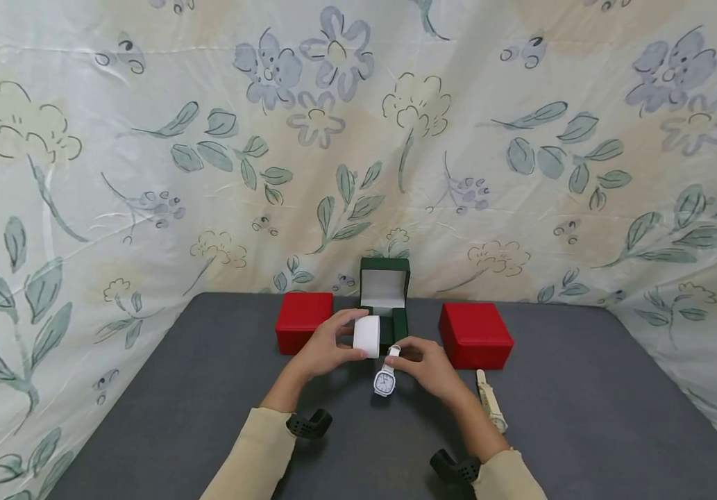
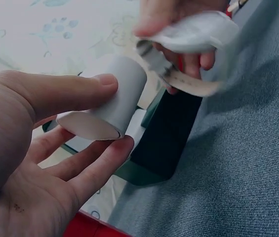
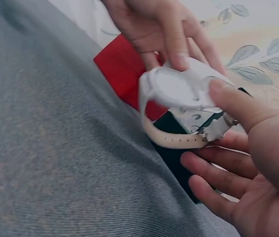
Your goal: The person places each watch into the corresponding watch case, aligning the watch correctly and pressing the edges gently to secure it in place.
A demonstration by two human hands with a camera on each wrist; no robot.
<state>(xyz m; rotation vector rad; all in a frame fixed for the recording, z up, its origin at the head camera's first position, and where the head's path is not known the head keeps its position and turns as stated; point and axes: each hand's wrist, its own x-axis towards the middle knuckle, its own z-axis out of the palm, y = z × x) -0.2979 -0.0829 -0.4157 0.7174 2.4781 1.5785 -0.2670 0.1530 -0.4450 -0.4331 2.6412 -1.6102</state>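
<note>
My left hand (image 1: 325, 345) pinches a white watch cushion (image 1: 366, 337) between thumb and fingers, in front of a green watch box. In the left wrist view the cushion (image 2: 122, 94) looks like a rounded roll with nothing around it. Just right of it, my right hand (image 1: 428, 364) holds a white wristwatch (image 1: 384, 382) by its strap, the dial hanging toward me. The right wrist view shows the watch (image 3: 171, 89) with its strap curved in a buckled loop. Behind both hands the green box (image 1: 400, 323) stands with its lid up, showing a pale lining.
A closed red box (image 1: 305, 316) stands left of the green one, and another red box (image 1: 475, 335) stands to the right. Beside my right forearm lies a cream-strapped watch (image 1: 489, 403). The dark grey tabletop (image 1: 196, 403) ends at a floral cloth (image 1: 346, 153) behind.
</note>
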